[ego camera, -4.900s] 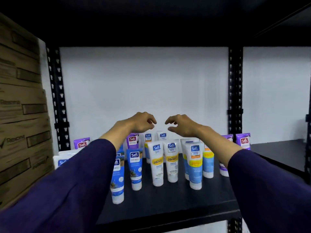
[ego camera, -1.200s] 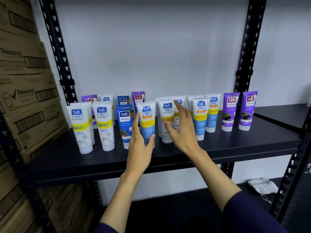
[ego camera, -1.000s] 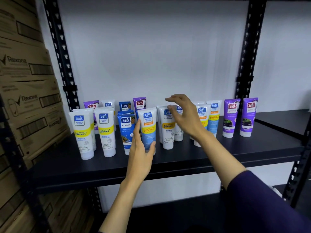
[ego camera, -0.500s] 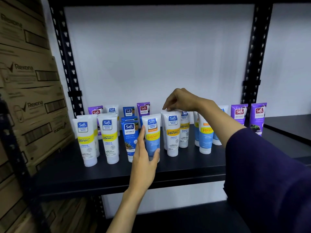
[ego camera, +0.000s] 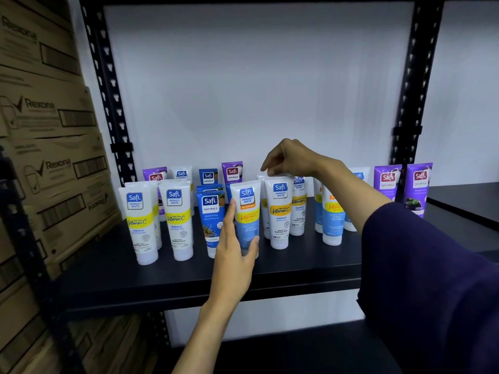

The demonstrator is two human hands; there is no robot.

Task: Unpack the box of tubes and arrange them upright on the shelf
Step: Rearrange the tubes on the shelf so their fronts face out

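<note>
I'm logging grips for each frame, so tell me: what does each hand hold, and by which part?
The left hand holds the blue oil-control tube round its lower body. The right hand pinches the top edge of a white tube behind.

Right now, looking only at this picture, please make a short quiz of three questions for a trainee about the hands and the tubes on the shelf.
1. True or false: the left hand holds the blue Oil Control tube that stands on the shelf.
2. Where are the right hand's fingertips? A) at the top edge of a white tube in the middle group; B) on a purple tube; C) on the cardboard boxes.
3. Fill in: the two purple tubes at the far right stand ____, caps down.

Key: 1 true. 2 A. 3 upright.
</note>
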